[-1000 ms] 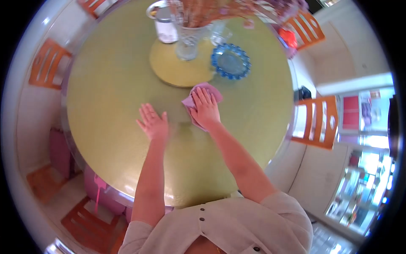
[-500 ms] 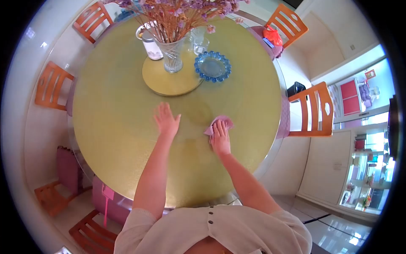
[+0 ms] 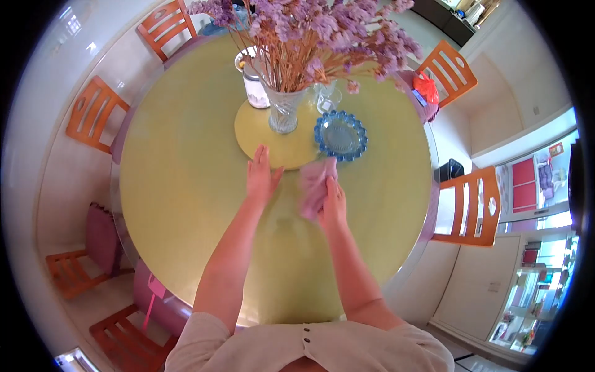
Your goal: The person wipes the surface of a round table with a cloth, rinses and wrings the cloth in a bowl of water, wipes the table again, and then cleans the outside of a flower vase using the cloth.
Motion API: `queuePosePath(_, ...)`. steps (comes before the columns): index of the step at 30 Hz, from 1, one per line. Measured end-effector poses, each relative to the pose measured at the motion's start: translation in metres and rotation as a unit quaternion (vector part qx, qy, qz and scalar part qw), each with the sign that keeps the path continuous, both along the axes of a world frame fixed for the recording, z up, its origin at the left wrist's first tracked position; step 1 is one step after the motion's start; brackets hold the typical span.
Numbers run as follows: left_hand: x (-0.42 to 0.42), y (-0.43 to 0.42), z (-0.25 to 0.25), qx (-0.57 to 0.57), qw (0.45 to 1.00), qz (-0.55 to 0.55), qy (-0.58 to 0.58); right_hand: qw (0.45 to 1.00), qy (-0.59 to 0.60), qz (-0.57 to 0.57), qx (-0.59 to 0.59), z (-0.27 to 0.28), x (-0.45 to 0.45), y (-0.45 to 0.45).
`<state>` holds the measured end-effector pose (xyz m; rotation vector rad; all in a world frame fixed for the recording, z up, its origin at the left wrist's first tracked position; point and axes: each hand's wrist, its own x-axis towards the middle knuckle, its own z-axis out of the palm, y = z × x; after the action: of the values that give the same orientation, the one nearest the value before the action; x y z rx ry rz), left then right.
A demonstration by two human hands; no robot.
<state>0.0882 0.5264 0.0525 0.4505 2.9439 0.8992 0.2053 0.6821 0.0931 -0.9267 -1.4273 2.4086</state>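
Note:
A pink cloth, blurred by motion, hangs from my right hand, whose fingers are closed on its right side. My left hand has its fingers stretched out, at the front edge of the round yellow turntable; whether it touches the edge I cannot tell. On the turntable stands a cut-glass vase full of dried purple flowers. A blue scalloped glass dish sits at the turntable's right edge, just beyond the cloth.
The large round table has a yellow-green top. Behind the vase are a white canister and clear glassware. Orange wooden chairs surround the table; a red plastic bag lies on one at the far right.
My right hand has lifted the pink cloth from its flat spot on the table. My left hand has moved toward the turntable. The view has tilted upward.

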Motion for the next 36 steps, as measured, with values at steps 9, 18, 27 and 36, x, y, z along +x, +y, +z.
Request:
queuePosePath(9,-0.101,0.038,0.015,0.237,0.971,0.007,0.023,0.944,0.264,-0.086,-0.179,-0.004,-0.171,0.011)
queuePosePath(18,-0.183,0.06,-0.044,0.51,0.845,-0.102,-0.127,0.986,0.165,-0.014,0.009,-0.03,-0.223,0.028)
queuePosePath(27,-0.13,0.058,-0.012,0.234,0.97,-0.067,0.015,0.997,0.038,0.05,0.048,-0.088,-0.212,0.034)
queuePosePath(36,-0.018,0.026,0.093,0.321,0.932,-0.163,0.025,0.96,0.248,0.028,0.13,0.039,-0.111,-0.003)
